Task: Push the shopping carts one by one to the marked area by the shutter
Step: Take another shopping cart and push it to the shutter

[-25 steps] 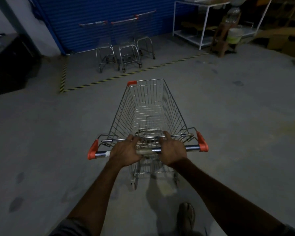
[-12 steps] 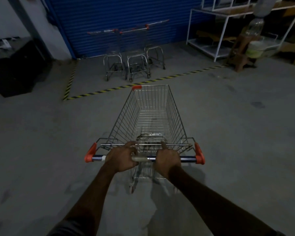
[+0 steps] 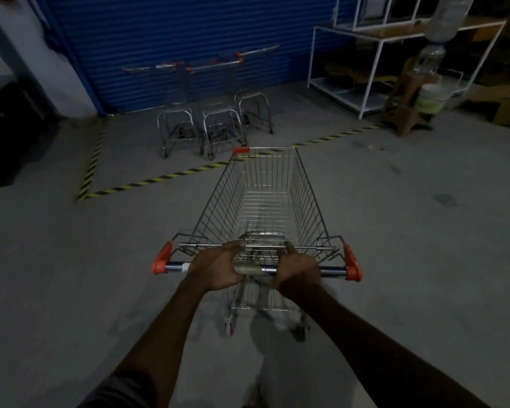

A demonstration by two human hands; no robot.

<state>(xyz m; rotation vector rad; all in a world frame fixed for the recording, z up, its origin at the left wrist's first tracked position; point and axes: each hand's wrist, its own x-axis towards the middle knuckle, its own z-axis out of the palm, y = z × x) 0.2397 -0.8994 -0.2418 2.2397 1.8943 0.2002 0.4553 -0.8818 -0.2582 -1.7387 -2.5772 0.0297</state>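
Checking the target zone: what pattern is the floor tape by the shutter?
The floor tape shows yellow-and-black hazard stripes, best seen in the head view.

Shutter (image 3: 174, 39) showing blue, ribbed. Floor tape (image 3: 159, 179) running yellow-and-black stripes. Cart (image 3: 265, 201) gleaming silver, wire grid; handle caps (image 3: 161, 262) showing orange-red. Shelf frame (image 3: 374, 69) showing white. Floor (image 3: 71, 260) reading grey.

Cart reaching the tape line

Empty wire shopping cart (image 3: 262, 201), orange caps on the handle ends, upright on concrete, front rim over the yellow-black floor tape (image 3: 159, 180). Three parked carts (image 3: 218, 128) side by side inside the marked area (image 3: 130, 148), just before the closed blue shutter (image 3: 189, 33)
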